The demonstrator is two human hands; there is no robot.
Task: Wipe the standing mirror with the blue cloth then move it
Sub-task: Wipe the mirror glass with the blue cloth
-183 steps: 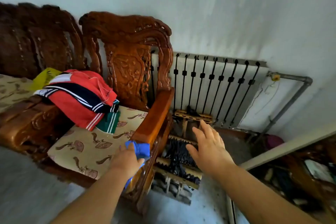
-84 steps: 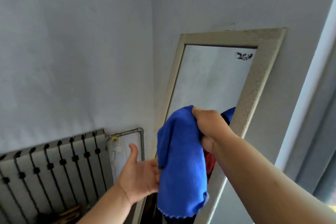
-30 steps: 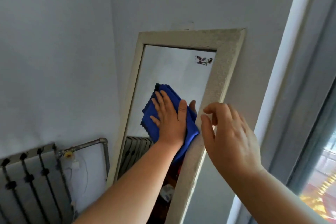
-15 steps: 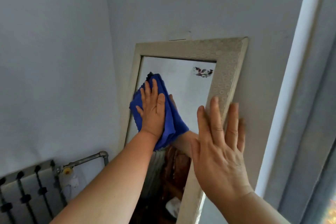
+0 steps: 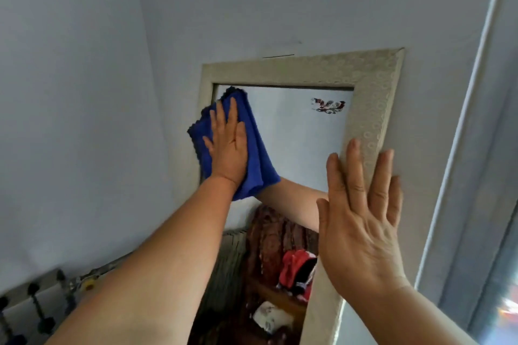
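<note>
The standing mirror [image 5: 370,98] has a pale patterned frame and leans against the wall in the corner. My left hand [image 5: 228,143] lies flat with straight fingers on the blue cloth [image 5: 256,154], pressing it against the glass near the top left corner. The cloth overlaps the left side of the frame. My right hand [image 5: 360,218] rests flat with spread fingers on the right side of the frame. A small floral sticker [image 5: 328,105] sits on the glass at the upper right.
A radiator [image 5: 42,314] with dark knobs stands low on the left wall. A window frame [image 5: 459,148] runs down the right side. The glass reflects a carved wooden chair and red clothing.
My left hand has slid the blue cloth up and left toward the mirror's top corner. My right hand has stayed flat on the right side of the frame.
</note>
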